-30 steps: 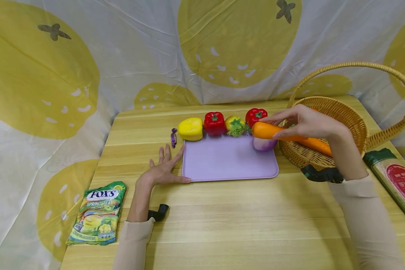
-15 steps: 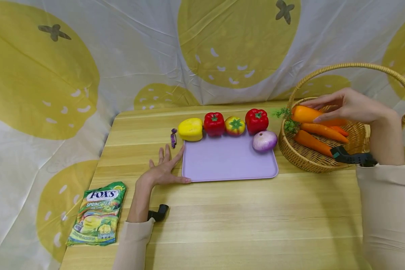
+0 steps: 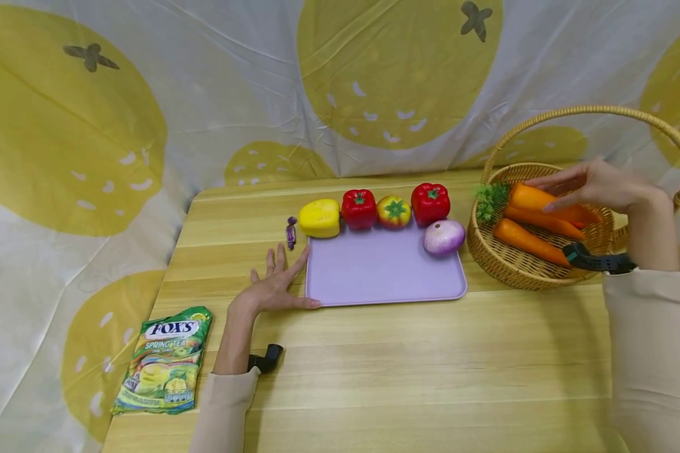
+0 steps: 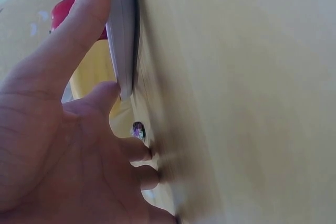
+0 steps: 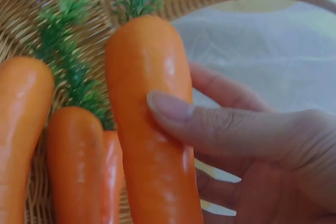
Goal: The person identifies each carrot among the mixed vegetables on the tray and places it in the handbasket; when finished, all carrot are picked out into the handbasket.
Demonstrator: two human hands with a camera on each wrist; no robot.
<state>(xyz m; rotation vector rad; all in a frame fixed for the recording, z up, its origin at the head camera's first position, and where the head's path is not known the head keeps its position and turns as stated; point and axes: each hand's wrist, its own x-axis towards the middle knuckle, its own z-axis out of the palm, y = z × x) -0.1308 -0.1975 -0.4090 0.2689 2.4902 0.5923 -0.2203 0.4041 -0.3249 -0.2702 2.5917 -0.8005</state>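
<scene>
My right hand (image 3: pixel 606 185) pinches an orange carrot (image 3: pixel 529 199) between thumb and fingers, low inside the wicker basket (image 3: pixel 487 259). Seen from the right wrist, the thumb lies across the carrot (image 5: pixel 149 72), whose green leafy top points toward the basket's side. Other carrots (image 3: pixel 531 242) lie beneath and beside it. On the left, my left hand (image 3: pixel 269 290) spreads its fingers by the lilac tray (image 3: pixel 385 270). Its thumb touches the near left corner and its index finger the far left edge. A purple-white onion (image 3: pixel 444 238) sits at the tray's far right corner.
A yellow pepper (image 3: pixel 319 218), two red peppers (image 3: pixel 359 209) and a yellow-red vegetable (image 3: pixel 393 212) line the tray's far edge. A wrapped candy (image 3: pixel 291 233) lies left of them, a green candy bag (image 3: pixel 164 362) nearer left. The basket's tall handle (image 3: pixel 589 109) arches over the right hand.
My right hand has carried the carrot from over the onion rightward into the basket and lowered it among the other carrots. The left hand has stayed at the tray.
</scene>
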